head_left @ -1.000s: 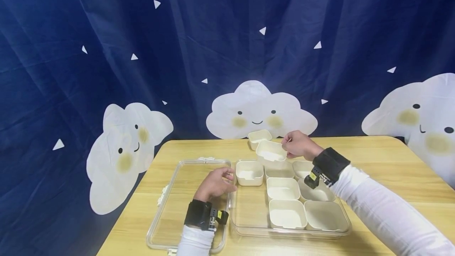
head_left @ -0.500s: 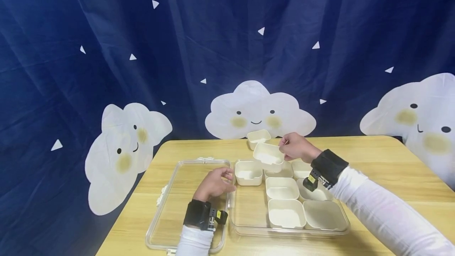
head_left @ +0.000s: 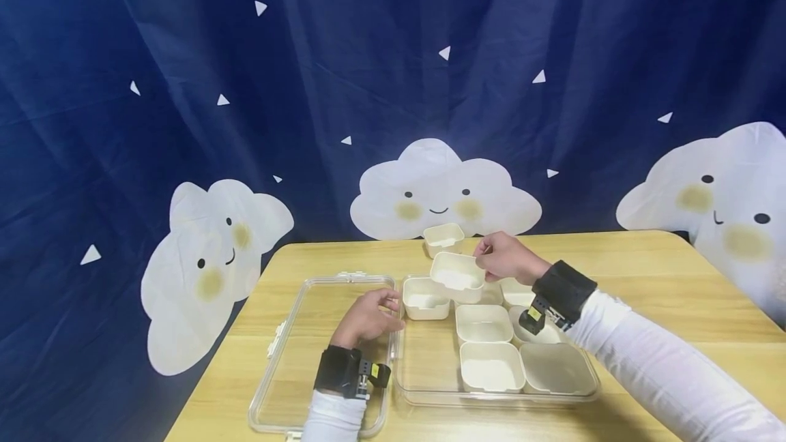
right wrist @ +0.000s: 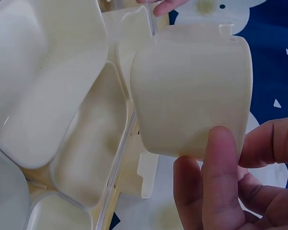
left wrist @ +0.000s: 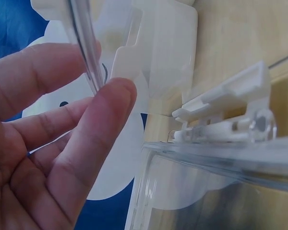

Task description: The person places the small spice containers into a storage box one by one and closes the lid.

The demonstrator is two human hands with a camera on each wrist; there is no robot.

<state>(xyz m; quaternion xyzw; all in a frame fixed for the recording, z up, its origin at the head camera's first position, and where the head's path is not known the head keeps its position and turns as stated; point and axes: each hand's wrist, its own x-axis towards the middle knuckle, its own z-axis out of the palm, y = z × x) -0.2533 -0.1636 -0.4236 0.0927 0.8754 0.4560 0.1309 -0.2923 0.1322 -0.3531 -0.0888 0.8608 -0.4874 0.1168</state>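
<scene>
A small cream bin [head_left: 457, 278] is pinched at its right end by my right hand [head_left: 505, 256]. It hangs tilted above the back row of a clear plastic box [head_left: 424, 399]. In the right wrist view its pale side [right wrist: 192, 91] faces the camera, with fingers [right wrist: 221, 177] on one edge. My left hand [head_left: 368, 319] pinches the box's left wall between thumb and fingers, as the clear rim [left wrist: 86, 52] in the left wrist view shows. Several cream bins, such as the front one [head_left: 492, 367], sit inside the box. The held bin partly hides one behind it.
Left of the box lies a clear lid [head_left: 256, 387] with white clips [head_left: 276, 340]. One more cream bin [head_left: 443, 238] stands on the wooden table [head_left: 688, 305] behind the box. A dark blue curtain [head_left: 307, 74] with clouds hangs beyond the table.
My right hand has brought the cream bin slightly left and down toward the box's back row. My left hand stays at the box wall. The head view has shifted a little.
</scene>
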